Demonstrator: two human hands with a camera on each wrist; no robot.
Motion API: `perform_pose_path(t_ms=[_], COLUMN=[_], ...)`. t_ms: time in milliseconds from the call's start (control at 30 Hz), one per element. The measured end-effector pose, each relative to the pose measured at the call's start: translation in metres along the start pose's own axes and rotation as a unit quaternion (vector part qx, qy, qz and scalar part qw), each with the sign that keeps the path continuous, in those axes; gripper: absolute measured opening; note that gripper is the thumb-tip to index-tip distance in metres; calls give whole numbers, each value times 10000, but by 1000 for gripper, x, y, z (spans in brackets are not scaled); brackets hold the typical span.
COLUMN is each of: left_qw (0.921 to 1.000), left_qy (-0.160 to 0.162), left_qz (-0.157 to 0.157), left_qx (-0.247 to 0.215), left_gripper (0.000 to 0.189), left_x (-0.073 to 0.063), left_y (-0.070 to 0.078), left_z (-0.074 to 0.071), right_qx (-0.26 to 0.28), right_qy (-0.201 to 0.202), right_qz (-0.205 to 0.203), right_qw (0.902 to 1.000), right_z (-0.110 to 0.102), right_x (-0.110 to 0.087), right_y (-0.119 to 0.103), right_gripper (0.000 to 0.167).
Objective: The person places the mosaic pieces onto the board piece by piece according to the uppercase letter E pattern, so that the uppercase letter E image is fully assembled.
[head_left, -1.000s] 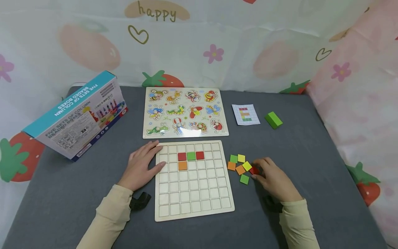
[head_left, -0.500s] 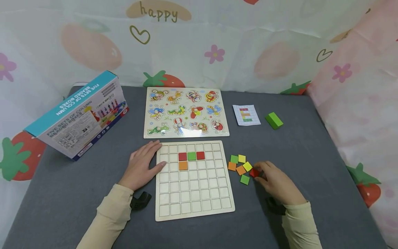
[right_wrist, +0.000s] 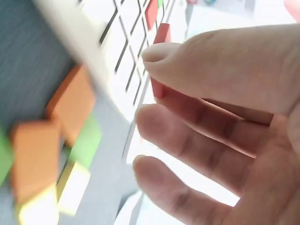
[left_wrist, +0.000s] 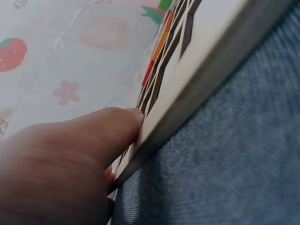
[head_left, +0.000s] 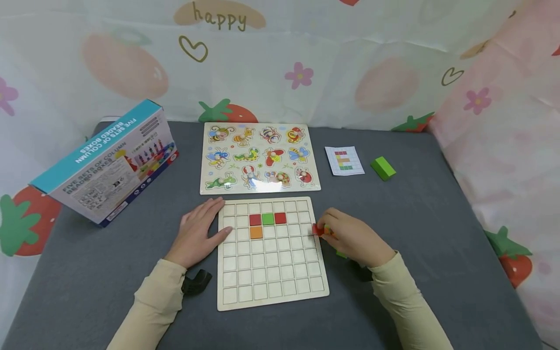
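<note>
A pale wooden grid board [head_left: 271, 272] lies in front of the person. In its upper rows sit two red tiles and one green tile [head_left: 268, 219], with an orange tile [head_left: 255, 232] below the left red one. The left hand [head_left: 197, 234] rests along the board's left edge, fingers extended and thumb touching the rim. Between thumb and forefinger the right hand [head_left: 352, 237] pinches a red square tile [right_wrist: 162, 35], held over the board's right edge. Loose orange [right_wrist: 35, 154], yellow and green tiles lie beside the board, mostly hidden under that hand in the head view.
Behind the board lies an insect picture puzzle [head_left: 260, 158]. A pattern card [head_left: 344, 161] and a green block [head_left: 383, 168] are at the back right. A cardboard box [head_left: 109, 163] stands at the left. A printed curtain [head_left: 262, 58] hangs behind the grey table [head_left: 437, 218].
The right hand has picked up the red tile from the loose tiles and carried it left to the board's edge. The left hand has stayed in place.
</note>
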State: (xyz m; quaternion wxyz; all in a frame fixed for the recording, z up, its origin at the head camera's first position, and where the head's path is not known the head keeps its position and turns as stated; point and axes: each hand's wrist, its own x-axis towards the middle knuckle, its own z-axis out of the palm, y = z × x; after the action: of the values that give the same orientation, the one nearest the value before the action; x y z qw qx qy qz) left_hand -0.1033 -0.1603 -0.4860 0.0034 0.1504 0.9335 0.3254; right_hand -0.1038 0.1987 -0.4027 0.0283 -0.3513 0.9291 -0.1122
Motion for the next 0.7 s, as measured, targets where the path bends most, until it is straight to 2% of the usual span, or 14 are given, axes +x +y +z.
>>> perform_pose_path(t_ms=[367,700], left_qw=[10000,10000], left_qy=[-10,-7], left_qz=[-28,-19], left_qx=[20,76], left_gripper=[69,69], left_x=[-1,1], left_y=[-1,-1], left_z=[1,1], right_qx=[-59,-215], right_qy=[-287,-274], right_qz=[-1053,-1643], right_qw=[9940,9858], right_z=[16,33], right_x=[51,68], right_y=[-39,-64], right_gripper=[19,15])
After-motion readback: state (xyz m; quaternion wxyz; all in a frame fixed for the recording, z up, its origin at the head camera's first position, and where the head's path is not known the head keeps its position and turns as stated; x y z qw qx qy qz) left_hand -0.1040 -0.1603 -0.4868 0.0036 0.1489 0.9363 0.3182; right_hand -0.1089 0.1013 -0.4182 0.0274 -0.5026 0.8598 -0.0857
